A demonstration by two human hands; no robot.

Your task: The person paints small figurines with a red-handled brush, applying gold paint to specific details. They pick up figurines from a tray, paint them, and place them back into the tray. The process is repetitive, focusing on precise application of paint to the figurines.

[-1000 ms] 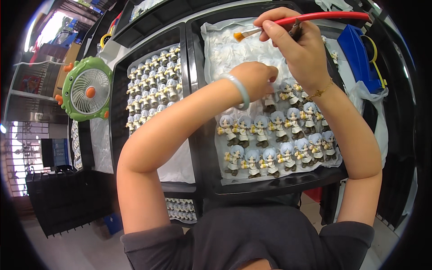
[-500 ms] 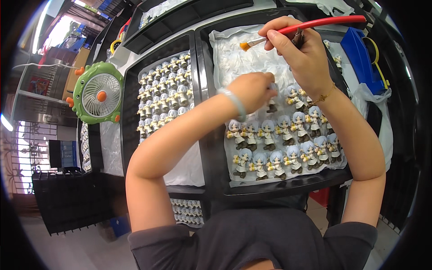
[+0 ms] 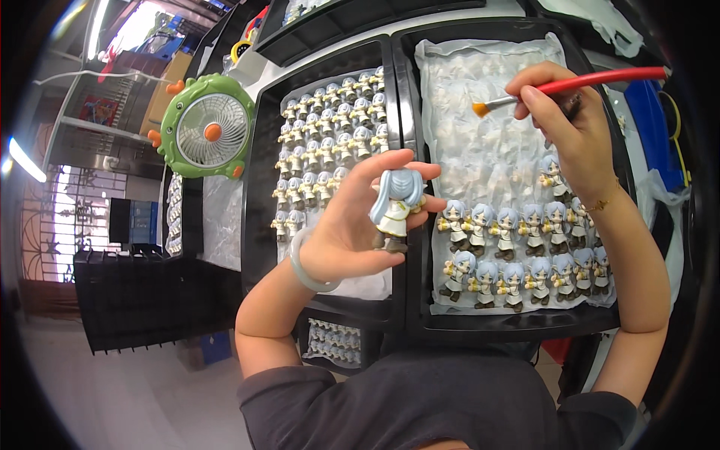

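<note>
The left hand (image 3: 341, 229) held a figurine (image 3: 392, 214) between thumb and fingers over the right edge of the left tray (image 3: 264, 187), while the right hand (image 3: 574, 120) gripped a red-handled brush (image 3: 611, 77) near the right tray (image 3: 517, 322)'s right edge

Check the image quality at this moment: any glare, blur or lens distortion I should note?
Head view: fisheye bending, with the right tray's near rim bowed and the picture's corners black; head view: the lamp at far left blown out to white; head view: the figure in the left hand and the brush both read clearly, without obvious motion smear.
</note>
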